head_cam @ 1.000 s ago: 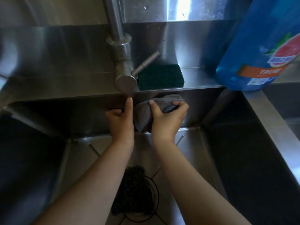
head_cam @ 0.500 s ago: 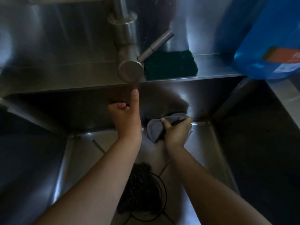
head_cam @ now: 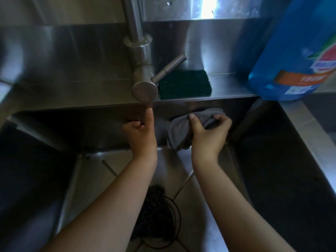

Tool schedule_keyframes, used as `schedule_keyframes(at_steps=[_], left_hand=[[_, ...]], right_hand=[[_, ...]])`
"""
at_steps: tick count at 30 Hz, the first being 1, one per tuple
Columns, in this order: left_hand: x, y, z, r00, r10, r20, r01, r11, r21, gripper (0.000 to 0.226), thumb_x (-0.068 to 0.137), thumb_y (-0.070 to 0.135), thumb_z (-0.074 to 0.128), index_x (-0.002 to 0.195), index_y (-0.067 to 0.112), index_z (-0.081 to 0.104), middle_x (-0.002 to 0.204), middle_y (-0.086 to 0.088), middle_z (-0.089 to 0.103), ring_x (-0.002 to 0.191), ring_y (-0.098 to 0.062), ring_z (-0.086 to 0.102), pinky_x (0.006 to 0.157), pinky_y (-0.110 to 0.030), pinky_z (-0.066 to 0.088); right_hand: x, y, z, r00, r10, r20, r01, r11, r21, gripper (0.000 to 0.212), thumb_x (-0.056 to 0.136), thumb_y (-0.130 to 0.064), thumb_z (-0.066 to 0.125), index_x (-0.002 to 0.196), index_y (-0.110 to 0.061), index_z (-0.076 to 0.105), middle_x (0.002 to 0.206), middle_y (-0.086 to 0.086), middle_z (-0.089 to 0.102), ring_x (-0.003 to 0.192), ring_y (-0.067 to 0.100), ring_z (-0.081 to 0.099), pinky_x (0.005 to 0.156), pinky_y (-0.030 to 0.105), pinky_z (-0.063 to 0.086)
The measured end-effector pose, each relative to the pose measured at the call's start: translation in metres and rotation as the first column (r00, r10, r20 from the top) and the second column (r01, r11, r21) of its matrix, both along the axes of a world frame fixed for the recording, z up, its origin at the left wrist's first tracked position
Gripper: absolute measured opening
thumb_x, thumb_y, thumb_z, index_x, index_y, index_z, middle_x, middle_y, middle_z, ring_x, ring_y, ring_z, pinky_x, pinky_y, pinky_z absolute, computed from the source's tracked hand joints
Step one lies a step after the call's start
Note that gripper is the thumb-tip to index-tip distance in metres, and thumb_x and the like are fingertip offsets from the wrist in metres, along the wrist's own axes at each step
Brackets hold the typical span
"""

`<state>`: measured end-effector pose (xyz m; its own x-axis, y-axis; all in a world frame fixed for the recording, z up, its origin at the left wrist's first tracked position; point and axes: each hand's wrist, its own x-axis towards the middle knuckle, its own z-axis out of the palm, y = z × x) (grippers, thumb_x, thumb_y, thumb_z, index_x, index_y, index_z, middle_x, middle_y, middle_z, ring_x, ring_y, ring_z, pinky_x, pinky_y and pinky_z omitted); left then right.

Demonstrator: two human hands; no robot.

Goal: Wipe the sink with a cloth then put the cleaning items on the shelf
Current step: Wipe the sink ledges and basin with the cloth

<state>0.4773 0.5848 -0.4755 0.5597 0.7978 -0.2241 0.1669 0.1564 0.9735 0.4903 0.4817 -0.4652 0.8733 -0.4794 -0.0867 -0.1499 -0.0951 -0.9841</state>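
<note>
A grey cloth [head_cam: 179,130] is bunched against the back wall of the steel sink [head_cam: 94,128], high up near its rim. My right hand [head_cam: 209,135] grips the cloth and presses it to that wall. To its left, my left hand [head_cam: 141,132] rests against the same wall with its fingers curled, its thumb pointing up, and nothing in it. A dark green scouring pad [head_cam: 184,84] lies on the ledge behind the sink. A blue detergent bottle [head_cam: 294,51] stands at the ledge's right end.
The steel tap [head_cam: 141,60] rises from the ledge just above my left hand, its lever pointing right over the pad. A dark scrubber [head_cam: 154,213] lies over the drain on the sink floor between my forearms. The sink's right wall is close to my right arm.
My right hand has carried the cloth from low on the back wall up to near the rim. My left hand has stayed in place.
</note>
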Motion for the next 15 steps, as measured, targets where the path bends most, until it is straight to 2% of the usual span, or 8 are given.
schedule_keyframes(at_steps=[3, 5, 7, 11, 15], left_hand=[[-0.001, -0.005, 0.005, 0.999, 0.003, -0.037, -0.002, 1.000, 0.012, 0.034, 0.084, 0.041, 0.059, 0.074, 0.024, 0.032, 0.088, -0.004, 0.050, 0.083, -0.020, 0.051, 0.078, -0.033, 0.043], [0.000, -0.005, 0.004, 0.999, 0.014, -0.045, -0.013, 1.000, 0.024, 0.035, 0.085, 0.041, 0.060, 0.073, 0.023, 0.032, 0.091, -0.007, 0.051, 0.084, -0.021, 0.051, 0.080, -0.035, 0.043], [0.001, -0.003, 0.003, 0.998, 0.012, -0.059, -0.010, 0.999, 0.032, 0.034, 0.084, 0.041, 0.060, 0.075, 0.021, 0.034, 0.086, -0.005, 0.051, 0.084, -0.022, 0.052, 0.082, -0.037, 0.043], [0.001, -0.002, 0.001, 0.998, 0.001, -0.059, 0.002, 0.999, 0.041, 0.036, 0.084, 0.042, 0.059, 0.089, 0.013, 0.039, 0.077, 0.002, 0.047, 0.080, -0.021, 0.051, 0.081, -0.037, 0.045], [0.004, -0.001, -0.005, 1.000, 0.012, 0.004, -0.012, 1.000, 0.000, 0.035, 0.083, 0.041, 0.061, 0.075, 0.023, 0.033, 0.075, 0.000, 0.045, 0.077, -0.022, 0.050, 0.086, -0.048, 0.048]], right_hand=[[0.001, 0.000, 0.021, 0.993, -0.015, 0.118, 0.011, 1.000, 0.028, 0.047, 0.070, -0.023, 0.080, 0.097, -0.021, 0.042, 0.114, 0.007, 0.053, 0.105, 0.017, 0.053, 0.098, 0.033, 0.042], [0.004, 0.001, 0.026, 0.993, -0.017, 0.117, 0.011, 0.998, 0.055, 0.048, 0.069, -0.025, 0.080, 0.097, -0.023, 0.042, 0.114, 0.006, 0.053, 0.105, 0.016, 0.053, 0.098, 0.036, 0.043], [0.005, 0.001, 0.022, 0.995, -0.016, 0.103, 0.014, 1.000, 0.018, 0.049, 0.069, -0.026, 0.080, 0.097, -0.023, 0.040, 0.114, 0.006, 0.053, 0.104, 0.018, 0.054, 0.097, 0.039, 0.044], [0.007, -0.002, 0.003, 0.998, 0.016, 0.062, -0.014, 0.999, -0.029, 0.050, 0.070, -0.022, 0.080, 0.098, -0.021, 0.038, 0.114, 0.004, 0.050, 0.101, 0.013, 0.050, 0.093, 0.029, 0.042], [0.009, -0.008, -0.030, 1.000, 0.016, -0.015, -0.017, 0.999, -0.052, 0.050, 0.070, -0.018, 0.080, 0.096, -0.017, 0.037, 0.111, 0.003, 0.046, 0.097, 0.013, 0.046, 0.084, 0.021, 0.036]])
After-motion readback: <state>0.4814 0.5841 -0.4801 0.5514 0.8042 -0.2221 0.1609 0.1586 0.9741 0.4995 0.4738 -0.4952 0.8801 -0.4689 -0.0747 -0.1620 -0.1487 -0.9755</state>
